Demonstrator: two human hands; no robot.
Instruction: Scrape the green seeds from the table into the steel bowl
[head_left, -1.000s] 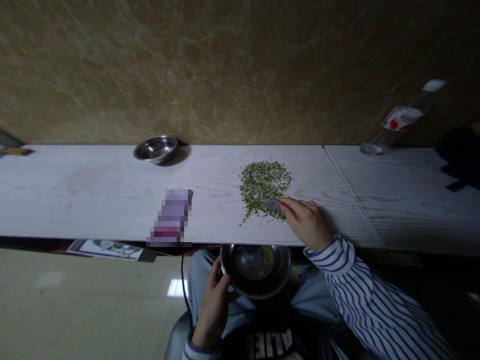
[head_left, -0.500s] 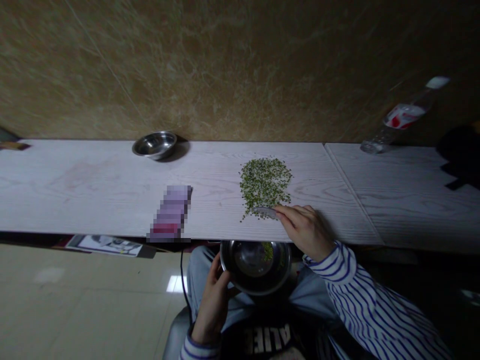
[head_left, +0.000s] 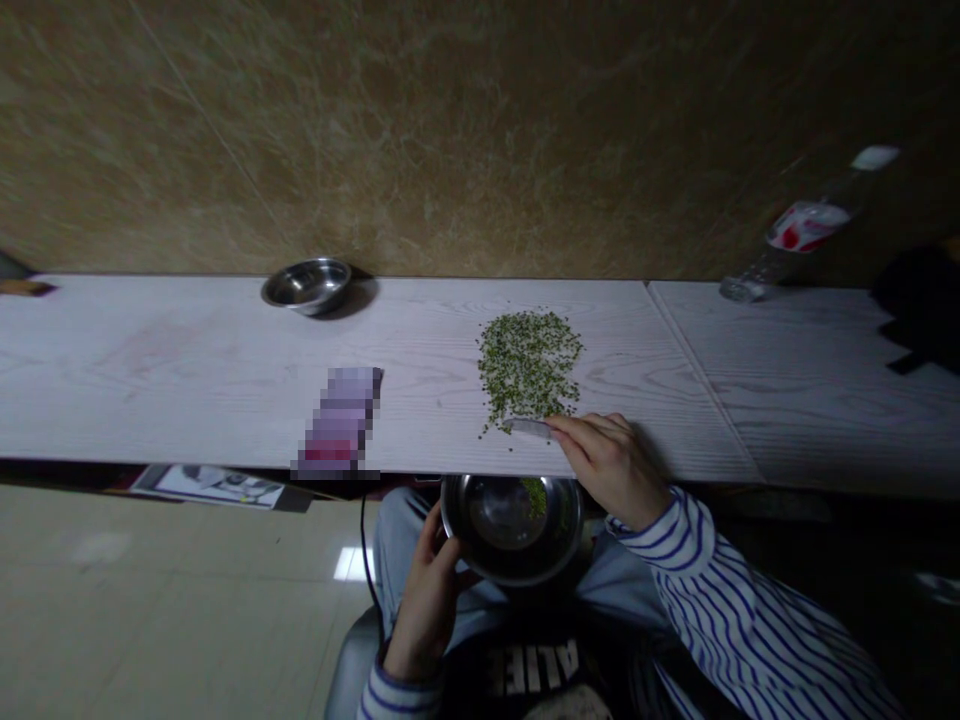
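Small green mung beans (head_left: 531,360) lie spread in a patch on the pale wooden table (head_left: 420,400). At the near edge of the patch, my right hand (head_left: 611,462) pinches a thin, pale grey flat piece (head_left: 528,428); its exact kind is unclear. The piece rests low against the tabletop, beside the nearest beans. Below the table edge, my left hand (head_left: 433,580) grips the left rim of a large steel bowl (head_left: 499,565) over my lap. Some green beans sit inside that bowl, toward its right side.
A smaller steel bowl (head_left: 307,288) stands at the back left against the wall. Left of the beans lies a blurred-out purple phone-like object (head_left: 339,420). A clear bottle (head_left: 799,235) with a white cap stands at the right, near a dark object (head_left: 919,310).
My right hand has drawn the flat piece slightly toward the table edge, and a few beans now lie nearer that edge. My left hand keeps its hold on the bowl.
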